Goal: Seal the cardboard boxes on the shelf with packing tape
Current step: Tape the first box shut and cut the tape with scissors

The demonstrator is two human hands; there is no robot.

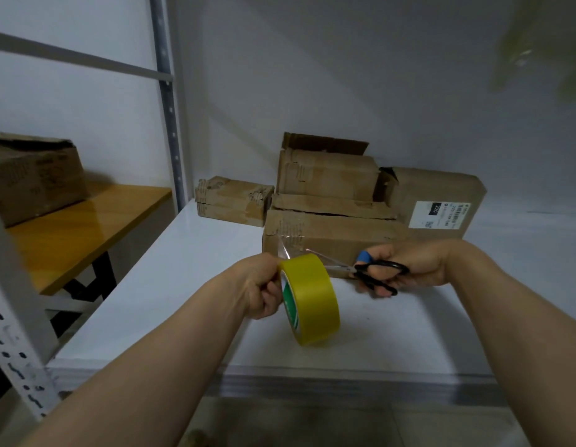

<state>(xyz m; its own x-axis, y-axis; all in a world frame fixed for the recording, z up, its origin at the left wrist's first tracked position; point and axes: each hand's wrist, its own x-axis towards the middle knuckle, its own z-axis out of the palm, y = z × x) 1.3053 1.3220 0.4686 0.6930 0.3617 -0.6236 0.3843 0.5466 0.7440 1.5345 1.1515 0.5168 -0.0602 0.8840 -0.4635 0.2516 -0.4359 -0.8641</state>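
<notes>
White metal shelf (pixel 183 285) carries the battered cardboard boxes (pixel 328 240) against the back wall. Your left hand (pixel 257 288) has its fingers curled tight on the yellow tape roll (pixel 312 295) and holds a strip of tape (pixel 290 250) taut off the front box so it cuts cleanly. Your right hand (pixel 409 262) grips the black scissors (pixel 377 274), fingers through the loops, with the blades at the strip just beside the roll.

Boxes (pixel 332 240) sit at the shelf's (pixel 183 285) back, with tape roll (pixel 312 298) left of scissors (pixel 377 272) before them.
</notes>
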